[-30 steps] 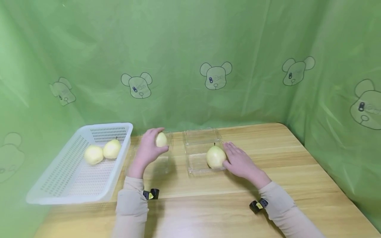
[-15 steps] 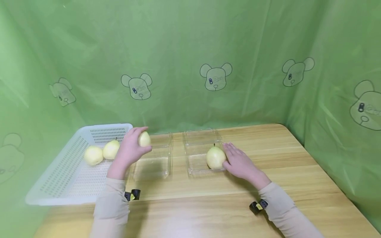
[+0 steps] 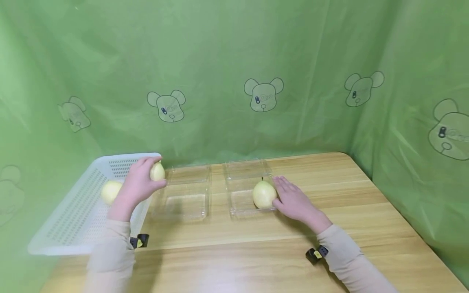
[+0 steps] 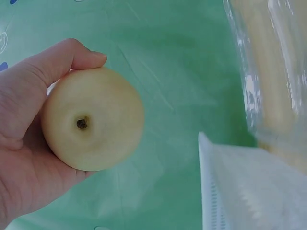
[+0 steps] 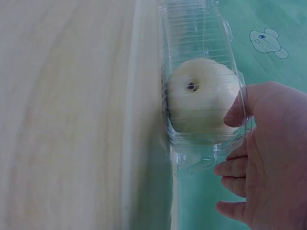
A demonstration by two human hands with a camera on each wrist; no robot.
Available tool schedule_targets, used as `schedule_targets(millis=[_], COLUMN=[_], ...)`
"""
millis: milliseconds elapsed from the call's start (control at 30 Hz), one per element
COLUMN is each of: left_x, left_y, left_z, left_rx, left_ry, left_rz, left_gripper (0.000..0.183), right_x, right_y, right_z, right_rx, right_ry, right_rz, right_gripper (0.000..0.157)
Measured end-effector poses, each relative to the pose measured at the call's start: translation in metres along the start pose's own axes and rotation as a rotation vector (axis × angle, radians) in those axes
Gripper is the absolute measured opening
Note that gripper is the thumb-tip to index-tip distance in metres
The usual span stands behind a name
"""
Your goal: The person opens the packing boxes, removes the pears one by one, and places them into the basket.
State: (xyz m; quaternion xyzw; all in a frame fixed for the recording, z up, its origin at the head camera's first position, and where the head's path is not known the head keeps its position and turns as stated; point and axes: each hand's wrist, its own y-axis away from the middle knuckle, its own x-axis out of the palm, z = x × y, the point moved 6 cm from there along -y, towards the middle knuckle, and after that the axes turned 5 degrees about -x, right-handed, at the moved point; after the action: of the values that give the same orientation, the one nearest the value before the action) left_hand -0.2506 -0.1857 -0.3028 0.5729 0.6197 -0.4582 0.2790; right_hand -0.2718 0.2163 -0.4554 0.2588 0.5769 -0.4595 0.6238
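Note:
My left hand (image 3: 136,182) grips a pale yellow pear (image 3: 157,172) above the right rim of the white basket. In the left wrist view, thumb and fingers curl round this pear (image 4: 103,122), its dark blossom end facing the camera. A second pear (image 3: 264,196), stem up, sits at the right of a clear plastic clamshell box (image 3: 239,199) with its lid folded back. At that box's right wall is my right hand (image 3: 294,201). The right wrist view has its thumb over the wall beside the pear (image 5: 199,103), with the fingers (image 5: 232,167) outside.
The white slotted basket (image 3: 42,243) stands on the left, with one pear (image 3: 110,192) visible in it and part of its inside hidden by my left arm. Between basket and right box lies another open clear clamshell (image 3: 190,203). A green curtain (image 3: 220,53) hangs behind the wooden table (image 3: 234,260).
My left hand, holding its pear, has moved left from over the left clear box to the basket's edge, covering one basket pear from view. My right hand has stayed at its box.

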Motion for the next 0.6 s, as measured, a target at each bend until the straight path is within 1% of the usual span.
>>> schedule_targets(millis=[267, 433, 600], left_x=[-0.018, -0.024, -0.030], left_y=[0.002, 0.004, 0.005], left_z=[0.014, 0.025, 0.036], left_rx=[-0.005, -0.016, -0.022], left_ry=[-0.030, -0.039, -0.027], left_rz=[-0.008, -0.022, -0.030], left_gripper=[0.074, 0.074, 0.074], right_x=[-0.003, -0.004, -0.004], right_y=[0.000, 0.001, 0.001], right_z=[0.002, 0.003, 0.003], right_rx=[-0.005, -0.009, -0.007], right_ry=[0.000, 0.004, -0.002], right_rz=[-0.001, -0.004, 0.005], right_gripper=[0.070, 0.070, 0.070])
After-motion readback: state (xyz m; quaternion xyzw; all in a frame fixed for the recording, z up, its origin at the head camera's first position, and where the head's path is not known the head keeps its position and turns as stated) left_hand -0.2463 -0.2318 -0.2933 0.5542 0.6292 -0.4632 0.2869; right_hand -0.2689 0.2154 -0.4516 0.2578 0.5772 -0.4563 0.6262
